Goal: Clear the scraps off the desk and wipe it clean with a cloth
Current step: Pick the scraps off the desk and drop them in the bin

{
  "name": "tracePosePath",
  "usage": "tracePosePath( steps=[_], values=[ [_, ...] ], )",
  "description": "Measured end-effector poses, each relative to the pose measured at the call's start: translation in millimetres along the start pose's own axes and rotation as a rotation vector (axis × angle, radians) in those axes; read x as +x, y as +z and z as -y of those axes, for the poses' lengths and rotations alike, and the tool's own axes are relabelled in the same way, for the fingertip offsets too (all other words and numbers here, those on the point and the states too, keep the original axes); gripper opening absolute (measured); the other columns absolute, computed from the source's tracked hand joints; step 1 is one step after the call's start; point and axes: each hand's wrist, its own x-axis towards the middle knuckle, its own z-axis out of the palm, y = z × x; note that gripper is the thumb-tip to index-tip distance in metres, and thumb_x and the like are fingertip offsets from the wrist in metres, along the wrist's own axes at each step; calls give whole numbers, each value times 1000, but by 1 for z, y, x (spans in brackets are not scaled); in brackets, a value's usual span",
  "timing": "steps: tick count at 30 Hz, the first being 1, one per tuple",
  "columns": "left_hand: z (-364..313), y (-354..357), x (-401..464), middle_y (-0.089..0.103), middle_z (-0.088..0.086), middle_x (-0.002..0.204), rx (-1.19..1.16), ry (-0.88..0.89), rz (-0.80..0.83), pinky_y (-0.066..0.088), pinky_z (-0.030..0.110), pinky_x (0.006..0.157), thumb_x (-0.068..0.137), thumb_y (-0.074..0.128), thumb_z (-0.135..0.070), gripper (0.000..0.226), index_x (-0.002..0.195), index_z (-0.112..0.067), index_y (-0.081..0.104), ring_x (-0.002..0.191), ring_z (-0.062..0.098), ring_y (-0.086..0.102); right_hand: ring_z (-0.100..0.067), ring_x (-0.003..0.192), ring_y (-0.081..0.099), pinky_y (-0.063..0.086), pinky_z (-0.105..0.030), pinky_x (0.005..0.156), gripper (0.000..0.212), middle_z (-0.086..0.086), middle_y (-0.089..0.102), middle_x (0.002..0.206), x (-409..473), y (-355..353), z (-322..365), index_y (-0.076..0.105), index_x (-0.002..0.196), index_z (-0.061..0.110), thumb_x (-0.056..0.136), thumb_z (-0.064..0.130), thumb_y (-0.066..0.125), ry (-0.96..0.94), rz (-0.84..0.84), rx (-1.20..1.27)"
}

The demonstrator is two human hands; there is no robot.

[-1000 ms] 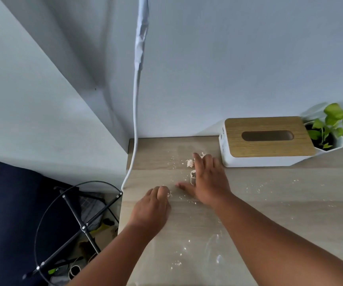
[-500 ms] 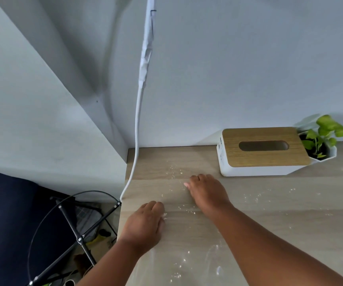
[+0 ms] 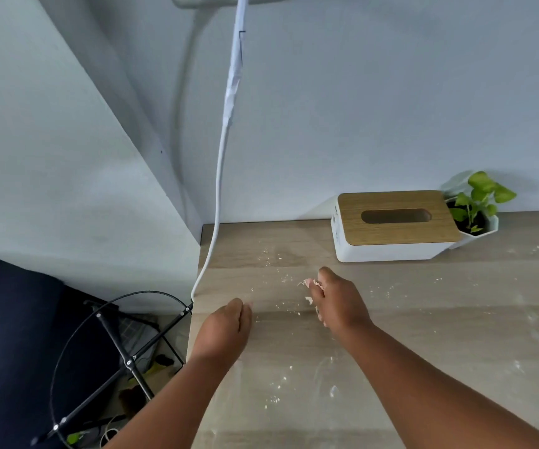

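Note:
The wooden desk (image 3: 423, 312) is strewn with pale crumbs and dust. My right hand (image 3: 339, 299) is curled over a small bunch of pale scraps (image 3: 308, 282) that stick out past its fingers, just above the desk's left part. A few loose scraps (image 3: 309, 299) lie beside it. My left hand (image 3: 226, 328) hovers at the desk's left edge, fingers bent downward, with nothing visible in it. More crumbs (image 3: 274, 398) lie nearer to me. No cloth is in view.
A white tissue box with a wooden lid (image 3: 391, 225) stands at the back against the wall, with a small potted plant (image 3: 475, 212) to its right. A white cable (image 3: 219, 163) hangs down past the desk's left edge. Below left stands a black wire bin frame (image 3: 115, 351).
My right hand, flat over the scraps a second ago, has pulled back towards me and curled round them. My left hand has stayed at the desk's left edge. The camera tilted up.

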Motion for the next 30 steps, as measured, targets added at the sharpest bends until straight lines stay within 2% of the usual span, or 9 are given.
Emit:
tracePosePath(
  steps=[3, 7, 10, 15, 17, 19, 22, 26, 30],
  values=[
    [-7, 1, -4, 41, -3, 52, -73, -31, -10, 21, 39, 53, 105, 45, -40, 43, 68, -24, 30, 48, 13, 38, -29, 60, 60, 48, -39, 55, 40, -3, 60, 64, -14, -7, -5, 33, 77, 20, 104, 43, 52, 44, -41, -35],
    [-16, 5, -8, 47, -1, 57, -139, -16, 21, 29, 38, 51, 105, 46, -44, 41, 73, -20, 37, 52, 18, 43, -22, 56, 49, 33, -36, 52, 42, 6, 49, 57, -30, -14, -15, 31, 75, 23, 104, 46, 48, 63, -64, -43],
    [-24, 12, -6, 52, -1, 65, -124, 28, 53, 34, 37, 54, 106, 43, -42, 34, 81, -20, 40, 60, 20, 49, -22, 56, 44, 31, -35, 56, 41, 6, 45, 59, -40, -18, -24, 32, 78, 19, 104, 45, 49, 52, -56, -43],
    [-45, 24, 13, 55, -5, 78, -40, 184, 56, 35, 34, 61, 105, 41, -32, 16, 91, -25, 45, 71, 22, 53, -24, 63, 49, 34, -33, 60, 40, 8, 48, 62, -55, -30, -41, 37, 82, 16, 102, 45, 56, 80, -41, -20],
    [-55, 30, 23, 60, -2, 87, -2, 225, 63, 43, 35, 65, 104, 41, -33, 12, 100, -26, 50, 77, 24, 58, -26, 69, 59, 38, -32, 61, 38, 6, 59, 69, -63, -34, -51, 38, 86, 19, 103, 50, 50, 106, -43, -72],
    [-65, 36, 33, 65, 0, 99, 42, 253, 71, 51, 36, 71, 102, 43, -35, 16, 111, -28, 54, 87, 27, 64, -31, 82, 69, 40, -33, 62, 36, -2, 71, 84, -72, -36, -64, 36, 91, 22, 104, 55, 40, 140, -51, -193],
    [-77, 42, 48, 64, 1, 109, 125, 281, 117, 53, 36, 76, 102, 44, -40, 25, 123, -31, 53, 97, 27, 66, -28, 89, 71, 43, -34, 63, 33, -2, 73, 88, -86, -41, -86, 34, 94, 25, 105, 57, 33, 214, -45, -273],
    [-84, 49, 60, 62, -1, 110, 186, 298, 142, 56, 38, 78, 102, 45, -43, 24, 121, -32, 55, 100, 24, 66, -25, 88, 72, 41, -32, 62, 28, 0, 72, 83, -104, -50, -118, 34, 93, 27, 106, 51, 33, 293, -52, -271],
    [-86, 56, 66, 58, 0, 103, 221, 357, 106, 48, 33, 67, 102, 47, -37, 15, 104, -26, 57, 93, 28, 64, -20, 67, 62, 41, -31, 60, 30, 8, 58, 66, -119, -60, -139, 38, 92, 26, 106, 52, 31, 390, -82, -224]
  ],
)
